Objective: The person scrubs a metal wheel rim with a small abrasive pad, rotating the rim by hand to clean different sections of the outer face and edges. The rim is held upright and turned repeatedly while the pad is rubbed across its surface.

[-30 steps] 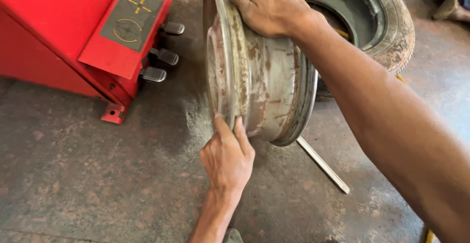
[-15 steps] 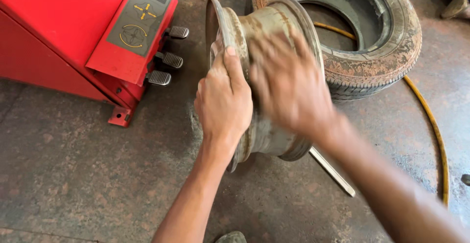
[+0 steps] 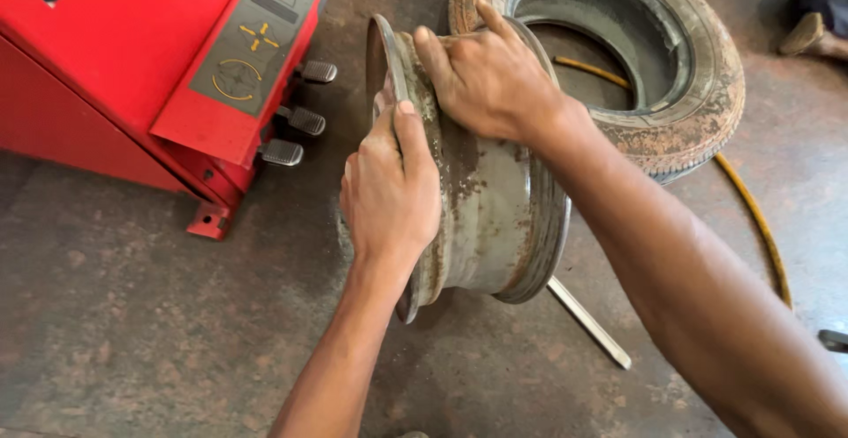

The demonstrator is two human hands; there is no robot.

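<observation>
Rim (image 3: 495, 217) is being held upright on floor (image 3: 132, 332). Its near edge is being gripped by left hand (image 3: 389, 186); its top is being grasped by right hand (image 3: 486, 76). Tyre (image 3: 698, 67) is lying behind, hollow.

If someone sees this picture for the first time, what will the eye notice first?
Probably the rusty steel wheel rim standing on edge in the middle, gripped by the left hand and right hand. Next, the bright red machine at upper left and the worn tyre lying flat behind.
</observation>
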